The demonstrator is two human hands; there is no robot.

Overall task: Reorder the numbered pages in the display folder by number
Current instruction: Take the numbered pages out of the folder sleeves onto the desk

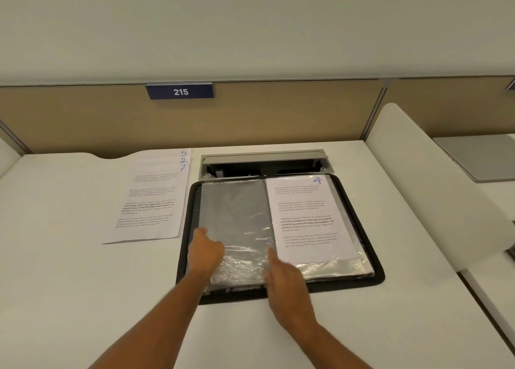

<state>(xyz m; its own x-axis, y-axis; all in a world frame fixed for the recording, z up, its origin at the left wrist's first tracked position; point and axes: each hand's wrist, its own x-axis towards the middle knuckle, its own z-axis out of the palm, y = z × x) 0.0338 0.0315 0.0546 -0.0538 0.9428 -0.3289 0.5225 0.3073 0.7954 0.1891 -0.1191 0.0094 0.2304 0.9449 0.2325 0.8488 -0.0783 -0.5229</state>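
A black display folder (359, 209) lies open on the white desk. Its left side shows empty clear sleeves (234, 209); the right sleeve holds a printed page marked 4 (306, 218). Left of the folder, loose pages (152, 198) lie stacked and fanned, showing the numbers 5, 2 and 7 at their top right corners. My left hand (204, 253) rests on the lower left part of the empty sleeve, fingers loosely curled. My right hand (281, 279) lies near the spine at the lower edge, a finger touching the bottom left corner of the sleeve with page 4.
A grey cable hatch (262, 156) stands open just behind the folder. A tan partition with a blue sign reading 215 (180, 91) closes the back. A white divider (429, 179) rises on the right, with a grey flat object (479, 156) on the neighbouring desk.
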